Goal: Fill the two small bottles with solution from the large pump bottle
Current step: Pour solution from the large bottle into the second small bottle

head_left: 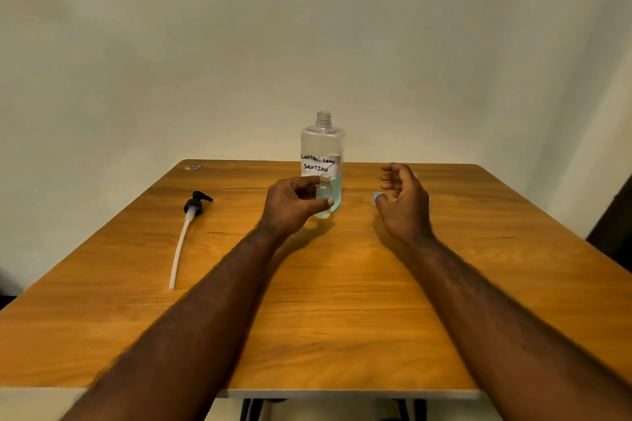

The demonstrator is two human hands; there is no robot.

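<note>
- The left hand's [294, 205] thumb and forefinger pinch a small bottle [324, 196]; the thumb crosses its lower body and the forefinger reaches to its neck.
- The small bottle stands upright with its long axis vertical and its uncapped mouth pointing up. It sits near the table's middle, just in front of the large bottle, and its base is at or just above the wood.
- The right hand [405, 202] hovers to the right, with its fingers loosely curled and apart from the thumb, and nothing shows between them.
- A small bluish thing [377, 197] shows at the right thumb tip; what it is, and whether the thumb touches it, cannot be told.
- The large bottle [322, 147] stands upright behind the small one with its threaded neck open and pointing up. It has a handwritten "SOLUTION" label, and pale blue liquid fills its lower part.
- The pump [191, 215] lies flat well to the left, its black head toward the far side and its white tube running toward the near edge.
- Everything rests on a wooden table [342, 318] set against a plain wall [307, 27].
</note>
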